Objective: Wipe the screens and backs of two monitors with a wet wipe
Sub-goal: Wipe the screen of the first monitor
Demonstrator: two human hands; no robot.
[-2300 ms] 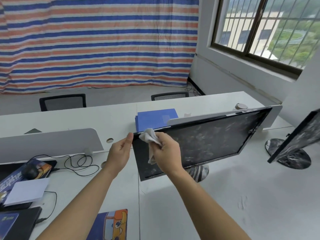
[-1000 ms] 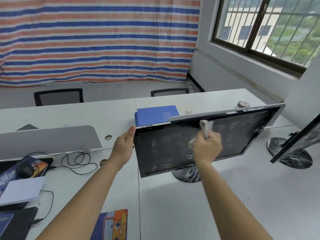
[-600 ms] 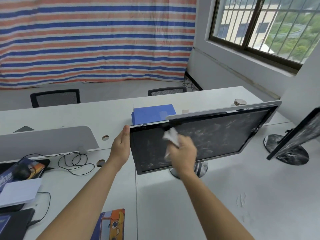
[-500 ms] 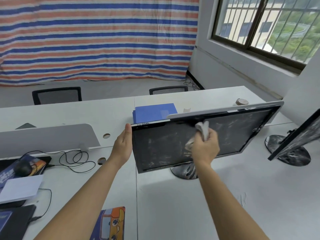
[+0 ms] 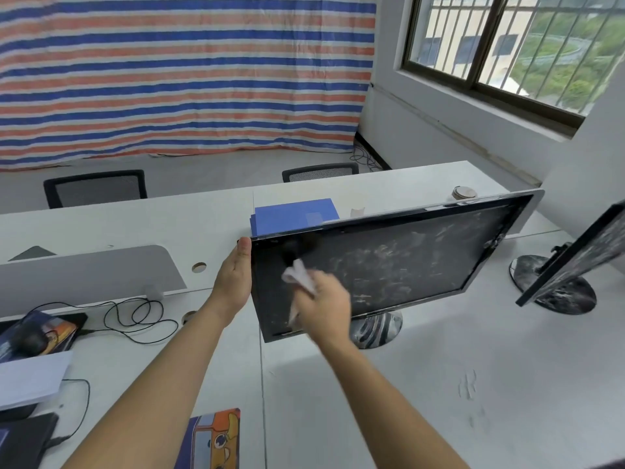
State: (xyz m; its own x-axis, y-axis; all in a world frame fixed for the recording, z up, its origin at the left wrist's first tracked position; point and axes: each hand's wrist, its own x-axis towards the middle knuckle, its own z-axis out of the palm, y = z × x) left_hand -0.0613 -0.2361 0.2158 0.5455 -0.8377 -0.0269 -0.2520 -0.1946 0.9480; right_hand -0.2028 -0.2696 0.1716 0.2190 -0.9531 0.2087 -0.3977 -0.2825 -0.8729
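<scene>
Surroundings: blue folder [image 5: 294, 216] behind the monitor [image 5: 406, 265]; grey divider [image 5: 88, 272], cable [image 5: 135, 316] and mouse [image 5: 30, 338] at left; second monitor [image 5: 581, 255] at right edge. The right forearm covers the screen's lower left corner.

Surface: white desk [image 5: 439, 384]. Striped tarp [image 5: 186, 72] across the top, barred window [image 5: 507, 38] upper right.

Monitor at frame centre, streaked screen facing the camera, long axis rising left to right. Left hand [image 5: 235, 279] grips its left edge. Right hand [image 5: 326, 306], blurred, fingers curled round the wipe [image 5: 299, 274], presses it on the screen's left part.

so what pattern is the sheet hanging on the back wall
The sheet has horizontal blue, orange-red and white stripes; the head view shows it.
</scene>
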